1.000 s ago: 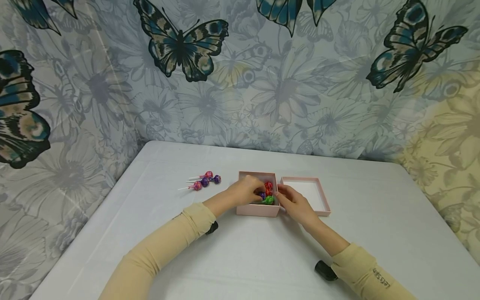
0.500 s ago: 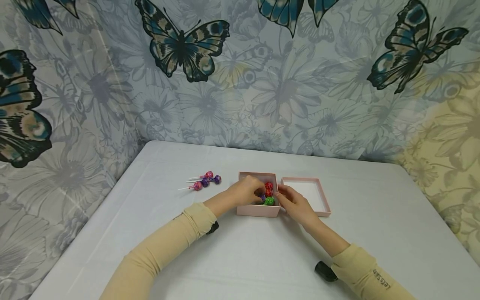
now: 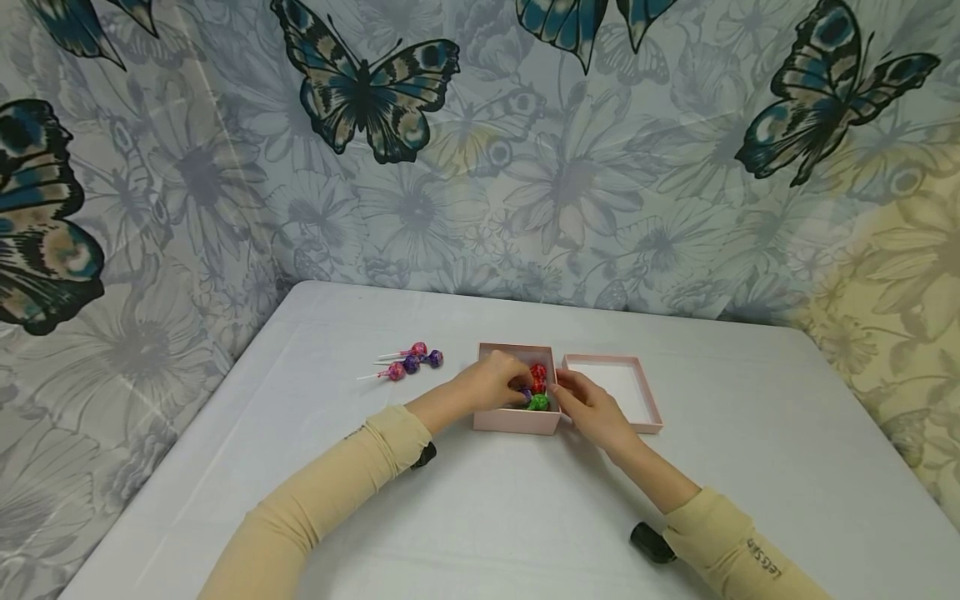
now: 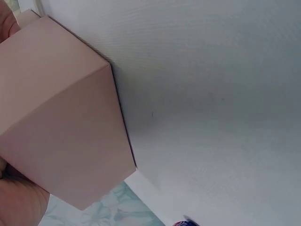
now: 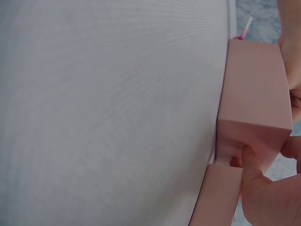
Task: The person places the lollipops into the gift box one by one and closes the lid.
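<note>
Lollipops [image 3: 538, 402] in pink box [image 3: 516, 422], left hand [image 3: 495, 381] inside

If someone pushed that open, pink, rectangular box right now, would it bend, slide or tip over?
The open pink rectangular box is probably stiff, given its flat walls and crisp corners. It would likely slide rather than tip, sitting flat on the white table. The glossy red-wrapped candies inside might roll slightly, being round-headed.

Soft shadows fall on the table [image 3: 480, 517]; wrist views look dimmer
</note>
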`<control>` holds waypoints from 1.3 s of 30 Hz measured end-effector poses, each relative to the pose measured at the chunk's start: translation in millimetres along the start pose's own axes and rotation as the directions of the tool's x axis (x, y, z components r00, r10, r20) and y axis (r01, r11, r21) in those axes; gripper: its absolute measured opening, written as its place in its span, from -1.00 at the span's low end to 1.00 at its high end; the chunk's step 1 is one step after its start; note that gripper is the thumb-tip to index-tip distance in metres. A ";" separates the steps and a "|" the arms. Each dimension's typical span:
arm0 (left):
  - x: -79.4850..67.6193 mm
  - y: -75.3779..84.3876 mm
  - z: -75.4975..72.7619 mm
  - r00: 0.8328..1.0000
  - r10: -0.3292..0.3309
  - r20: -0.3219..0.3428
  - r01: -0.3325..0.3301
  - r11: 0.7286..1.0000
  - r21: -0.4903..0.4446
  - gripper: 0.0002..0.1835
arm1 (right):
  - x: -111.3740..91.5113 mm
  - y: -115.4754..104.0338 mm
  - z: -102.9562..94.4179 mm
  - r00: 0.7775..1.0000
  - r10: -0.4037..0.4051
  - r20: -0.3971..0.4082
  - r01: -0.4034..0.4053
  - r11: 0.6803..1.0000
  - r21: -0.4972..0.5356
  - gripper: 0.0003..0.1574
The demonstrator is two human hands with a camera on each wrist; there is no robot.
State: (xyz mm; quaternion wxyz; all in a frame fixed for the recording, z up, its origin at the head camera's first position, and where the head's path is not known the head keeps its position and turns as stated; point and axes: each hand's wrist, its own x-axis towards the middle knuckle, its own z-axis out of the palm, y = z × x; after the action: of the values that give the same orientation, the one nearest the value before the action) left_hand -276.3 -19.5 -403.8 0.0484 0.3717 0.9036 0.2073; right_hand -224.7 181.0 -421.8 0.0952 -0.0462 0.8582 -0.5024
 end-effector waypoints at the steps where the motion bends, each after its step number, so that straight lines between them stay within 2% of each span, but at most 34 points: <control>1: -0.2 -0.3 0.1 1.000 0.006 -0.009 -0.006 1.000 -0.003 -0.80 | 0.0 -0.2 -0.2 1.000 -0.003 0.001 0.003 1.000 -0.002 -0.34; 5: -2.4 -2.1 0.4 0.997 0.035 -0.074 -0.038 0.998 -0.041 -0.79 | -0.3 -1.7 -0.6 1.000 -0.012 0.001 0.012 1.000 -0.004 -0.32; 8: -5.5 -3.7 0.4 0.989 0.043 -0.141 -0.063 0.988 -0.141 -0.79 | -0.1 -2.7 -0.9 1.000 -0.015 -0.001 0.015 1.000 -0.003 -0.32; 13: -10.6 -6.5 -0.7 0.973 0.000 -0.230 -0.083 0.932 -0.352 -0.76 | -0.5 -3.6 -1.8 1.000 -0.019 0.002 0.019 1.000 -0.008 -0.33; 19: -15.9 -9.9 0.2 0.951 -0.080 -0.300 -0.079 0.872 -0.483 -0.74 | 0.1 -3.5 -1.0 1.000 -0.001 0.002 0.001 1.000 -0.027 -0.33; 24: -21.6 -8.2 -0.9 0.934 -0.182 -0.308 -0.037 0.808 -0.588 -0.71 | 0.7 -2.2 0.0 1.000 0.018 -0.001 -0.018 0.999 -0.037 -0.33; 30: -30.0 -7.5 -5.9 0.920 -0.271 -0.284 -0.022 0.686 -0.727 -0.65 | 1.0 -2.0 0.2 1.000 0.018 -0.002 -0.018 1.000 -0.024 -0.34; 32: -33.2 -9.0 -7.3 0.914 -0.295 -0.277 -0.017 0.655 -0.756 -0.64 | 1.4 -1.7 0.3 1.000 0.020 -0.003 -0.020 1.000 -0.024 -0.34; 34: -36.6 -10.7 -8.8 0.908 -0.315 -0.277 -0.015 0.636 -0.771 -0.65 | 1.6 -1.5 0.5 1.000 0.023 -0.003 -0.023 0.999 -0.026 -0.33; 39: -47.0 -14.8 -13.4 0.886 -0.345 -0.308 -0.026 0.628 -0.778 -0.68 | 0.5 -2.6 0.9 1.000 0.027 -0.003 -0.027 0.999 -0.038 -0.33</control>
State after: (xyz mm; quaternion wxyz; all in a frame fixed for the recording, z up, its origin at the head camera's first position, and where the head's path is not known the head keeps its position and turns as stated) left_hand -255.3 -66.0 -400.9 0.0192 0.1766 0.7477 0.6398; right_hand -225.1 178.8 -420.0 0.0999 -0.0356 0.8683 -0.4846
